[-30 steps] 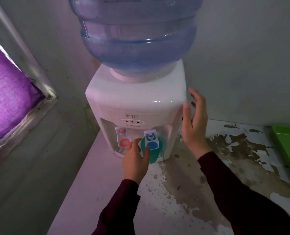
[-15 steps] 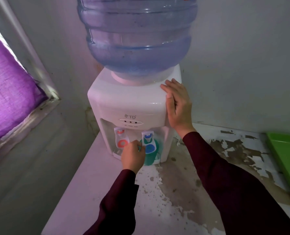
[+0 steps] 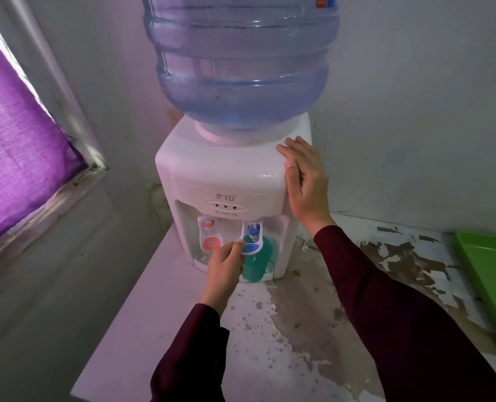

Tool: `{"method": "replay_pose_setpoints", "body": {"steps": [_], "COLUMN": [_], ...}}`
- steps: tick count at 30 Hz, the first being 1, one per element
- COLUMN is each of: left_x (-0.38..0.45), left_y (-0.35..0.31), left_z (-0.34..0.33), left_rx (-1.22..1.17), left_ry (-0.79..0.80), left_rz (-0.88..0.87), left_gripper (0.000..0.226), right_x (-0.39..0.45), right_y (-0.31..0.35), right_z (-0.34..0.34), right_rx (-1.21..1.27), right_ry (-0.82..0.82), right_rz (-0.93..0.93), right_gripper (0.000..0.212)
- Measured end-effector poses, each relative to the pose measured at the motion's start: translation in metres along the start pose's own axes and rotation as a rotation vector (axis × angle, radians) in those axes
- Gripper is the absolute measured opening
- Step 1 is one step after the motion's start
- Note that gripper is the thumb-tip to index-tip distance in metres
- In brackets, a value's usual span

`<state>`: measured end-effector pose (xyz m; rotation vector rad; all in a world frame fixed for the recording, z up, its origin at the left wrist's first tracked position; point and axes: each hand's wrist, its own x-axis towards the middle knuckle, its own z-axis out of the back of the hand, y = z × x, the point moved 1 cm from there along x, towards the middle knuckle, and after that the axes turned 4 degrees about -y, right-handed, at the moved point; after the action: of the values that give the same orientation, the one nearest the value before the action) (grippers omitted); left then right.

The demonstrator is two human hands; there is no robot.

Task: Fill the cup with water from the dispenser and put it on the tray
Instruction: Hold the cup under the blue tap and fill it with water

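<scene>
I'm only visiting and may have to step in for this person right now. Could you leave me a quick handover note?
Left hand: closed around the green cup, holding it under the blue tap of the dispenser.
Right hand: open, flat against the dispenser's top right corner, holding nothing.
Tray: green, at the right edge of the counter; only part of it shows.
Done: cup placed at the tap.
Cannot tell: whether water is flowing or how full the cup is.
Left: finish filling, then carry the cup right onto the tray.
</scene>
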<state>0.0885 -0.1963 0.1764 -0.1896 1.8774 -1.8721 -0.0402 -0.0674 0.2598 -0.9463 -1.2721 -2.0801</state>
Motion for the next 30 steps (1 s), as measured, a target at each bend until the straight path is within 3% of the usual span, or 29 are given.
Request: {"method": "replay_pose_setpoints", "body": {"steps": [9,30], "left_x": [-0.0021,0.0013], "left_y": [0.0026,0.0043], "left_z": [0.0028,0.0041], "left_rx": [-0.115,-0.128], "left_ry": [-0.025,0.014], "left_rz": [0.015,0.011], "left_gripper": [0.04,0.039], "right_x": [0.0004,0.0001], "right_y": [0.0031,0.005], "right_z": [0.0011,0.0012], "right_rx": [0.007,0.014], "right_ry": [0.017,0.006], "right_rz": [-0.007,-0.025], "right_gripper": [0.04,0.04]}}
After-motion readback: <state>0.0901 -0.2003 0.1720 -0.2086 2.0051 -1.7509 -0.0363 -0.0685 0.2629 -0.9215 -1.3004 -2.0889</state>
